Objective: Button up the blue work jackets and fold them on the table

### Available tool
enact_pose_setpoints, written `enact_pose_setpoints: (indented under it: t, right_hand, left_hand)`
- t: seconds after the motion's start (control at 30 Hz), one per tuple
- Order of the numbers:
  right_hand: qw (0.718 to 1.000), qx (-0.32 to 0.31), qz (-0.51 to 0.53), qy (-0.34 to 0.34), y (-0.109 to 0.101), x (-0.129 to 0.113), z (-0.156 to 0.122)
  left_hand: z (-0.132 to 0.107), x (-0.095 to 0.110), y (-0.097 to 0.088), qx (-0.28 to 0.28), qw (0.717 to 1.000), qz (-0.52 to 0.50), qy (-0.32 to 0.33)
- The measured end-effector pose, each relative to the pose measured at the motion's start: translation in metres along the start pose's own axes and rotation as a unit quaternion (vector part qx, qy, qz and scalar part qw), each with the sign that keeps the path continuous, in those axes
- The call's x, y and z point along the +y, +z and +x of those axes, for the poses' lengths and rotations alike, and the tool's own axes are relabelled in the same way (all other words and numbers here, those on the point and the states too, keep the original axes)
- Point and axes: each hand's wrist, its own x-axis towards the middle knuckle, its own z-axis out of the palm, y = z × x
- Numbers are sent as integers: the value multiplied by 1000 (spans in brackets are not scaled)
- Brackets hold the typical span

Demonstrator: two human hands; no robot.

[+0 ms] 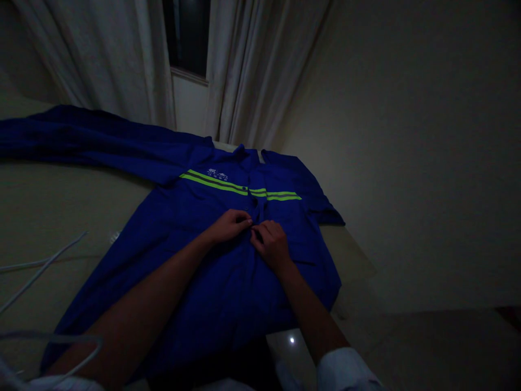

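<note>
A blue work jacket (191,217) with yellow-green reflective stripes across the chest lies spread out, front side up. White lettering shows above the stripe on its left part. At the middle of the front placket, my left hand (234,224) pinches the cloth at the edge. Close beside it, my right hand (271,239) has its fingers pinched on the same placket. The fingertips of both hands nearly meet there. A dark button shows on the placket by the stripe, above my hands. Whatever small part lies between the fingertips is hidden.
The jacket rests on a pale table (81,201). White wire hangers (44,266) lie at the left and lower left. Behind the table hang light curtains (252,65) beside a dark window (188,38). A plain wall (407,136) stands to the right.
</note>
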Motion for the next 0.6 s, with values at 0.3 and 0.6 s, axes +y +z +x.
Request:
enact_pose_setpoints:
  t: [0.3, 0.6]
  right_hand:
    - [984, -20, 150, 91, 2, 2, 5]
    - [934, 20, 269, 235, 1, 0, 4]
  left_hand:
    - [-5, 3, 3, 23, 995, 96, 17]
    - [-5, 4, 6, 34, 990, 132, 25]
